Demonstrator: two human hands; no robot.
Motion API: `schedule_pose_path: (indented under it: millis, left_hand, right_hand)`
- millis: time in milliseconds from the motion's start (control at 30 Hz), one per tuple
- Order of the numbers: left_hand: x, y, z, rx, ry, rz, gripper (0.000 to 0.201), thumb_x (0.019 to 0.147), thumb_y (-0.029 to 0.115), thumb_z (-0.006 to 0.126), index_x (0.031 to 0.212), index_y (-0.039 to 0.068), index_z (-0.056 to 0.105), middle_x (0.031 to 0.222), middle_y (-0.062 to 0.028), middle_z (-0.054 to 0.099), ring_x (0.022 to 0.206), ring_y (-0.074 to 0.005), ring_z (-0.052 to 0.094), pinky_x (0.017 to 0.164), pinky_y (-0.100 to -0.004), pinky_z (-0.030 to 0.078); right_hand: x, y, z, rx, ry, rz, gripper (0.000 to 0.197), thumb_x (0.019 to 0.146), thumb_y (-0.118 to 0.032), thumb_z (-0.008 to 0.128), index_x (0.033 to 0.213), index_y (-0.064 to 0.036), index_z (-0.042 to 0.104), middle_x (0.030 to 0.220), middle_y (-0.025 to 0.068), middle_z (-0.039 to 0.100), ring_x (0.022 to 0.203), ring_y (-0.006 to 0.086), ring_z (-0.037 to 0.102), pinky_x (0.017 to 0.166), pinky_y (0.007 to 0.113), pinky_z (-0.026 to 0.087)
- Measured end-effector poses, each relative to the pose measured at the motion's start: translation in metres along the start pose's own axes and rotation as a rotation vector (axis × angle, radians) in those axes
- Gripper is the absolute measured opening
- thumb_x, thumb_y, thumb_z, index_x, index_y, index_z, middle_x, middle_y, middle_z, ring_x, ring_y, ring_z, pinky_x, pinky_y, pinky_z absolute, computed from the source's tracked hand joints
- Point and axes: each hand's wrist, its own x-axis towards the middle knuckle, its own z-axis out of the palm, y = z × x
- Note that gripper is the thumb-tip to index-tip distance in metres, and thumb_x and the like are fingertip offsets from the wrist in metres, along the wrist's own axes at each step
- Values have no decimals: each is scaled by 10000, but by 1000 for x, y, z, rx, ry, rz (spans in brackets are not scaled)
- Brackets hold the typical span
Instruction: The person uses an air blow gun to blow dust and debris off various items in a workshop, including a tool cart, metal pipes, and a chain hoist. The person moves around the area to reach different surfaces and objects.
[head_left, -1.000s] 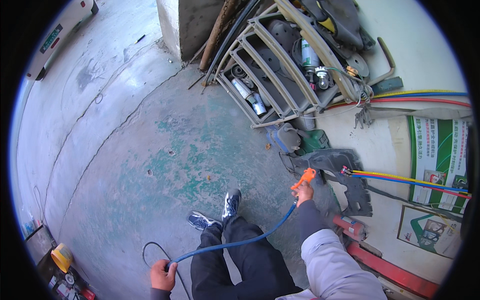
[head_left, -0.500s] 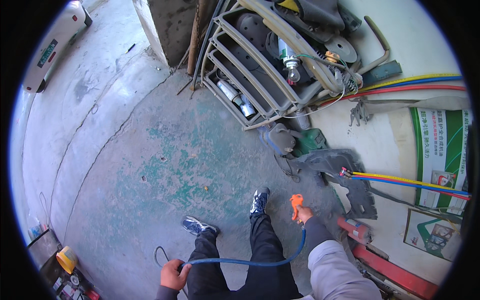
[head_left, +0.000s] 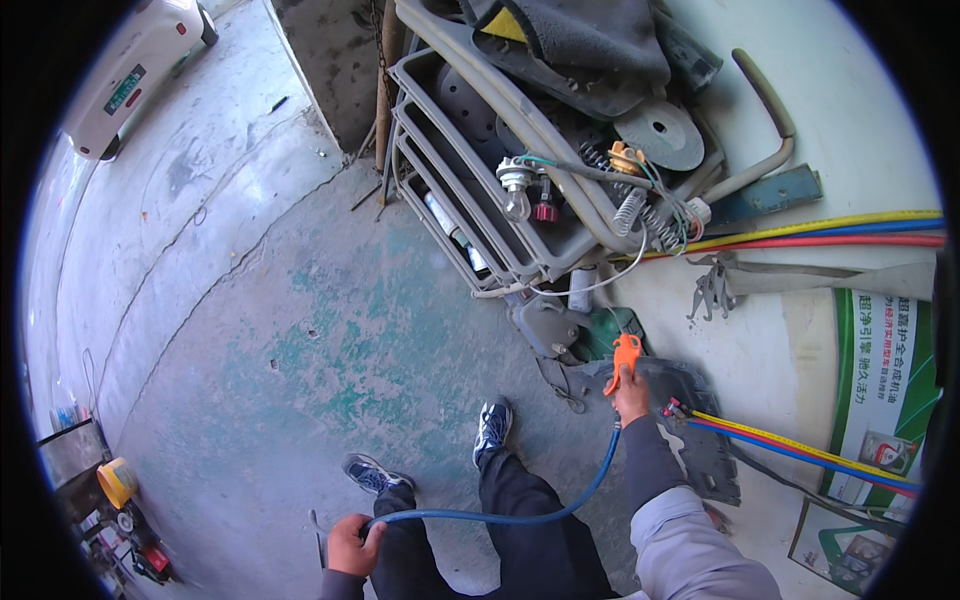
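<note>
An orange air blow gun (head_left: 623, 358) points away from me, with my right hand (head_left: 632, 398) closed round its handle. From the gun's lower end a blue air hose (head_left: 520, 518) droops in a curve across my legs. Its other stretch passes through my left hand (head_left: 352, 546), whose fingers are closed on it. Beyond the left hand, part of the hose is hidden by the fist. Just past the gun lie a grey pump-like part (head_left: 545, 325) and a green container (head_left: 600, 338) on the floor.
A grey tiered rack (head_left: 470, 170) with bulbs, springs and discs stands ahead right. Red, blue and yellow hoses (head_left: 790, 445) reach out beside my right arm, near a dark torn panel (head_left: 700, 385). A white vehicle (head_left: 130, 85) stands far left; a yellow tub (head_left: 117, 482) sits lower left.
My right hand has moved forward and slightly right with the blow gun, drawing the hose along. My left hand stays almost in place. The view has shifted, bringing the rack closer.
</note>
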Motion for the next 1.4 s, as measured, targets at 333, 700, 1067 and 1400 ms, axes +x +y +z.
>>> schedule_pose_path:
  millis: [333,700,1067,1400]
  left_hand:
    - [49,-11,33,-56,-87,-11,259,856,250,743,875,-2,688,731,-168,657,674,-295,644,623,-366,491]
    - [140,-70,2,12,98,75,301,801,334,763,838,41,712,751,-153,674,740,-353,660,671,-446,509]
    - [296,-132,61,200,-99,338,300,822,405,733,910,119,747,829,-85,725,832,-304,683,769,-428,517]
    - [360,-61,121,49,-780,700,761,895,597,624,1310,-38,558,1236,-203,651,1175,-318,615,998,-393,474]
  right_hand:
    - [-35,6,29,-264,-98,-69,403,1046,-340,452,900,10,589,691,77,645,597,170,625,596,322,496]
    - [-64,35,178,-237,-108,-120,318,1040,-321,492,1077,-13,561,786,58,633,697,157,633,623,324,530]
    - [-5,41,285,-65,-707,22,343,1009,-323,561,1229,-61,537,1059,37,582,969,158,599,767,398,589]
    - [-37,17,348,-1,-580,-412,380,1027,-363,521,1211,-30,509,981,54,561,843,134,595,730,328,582]
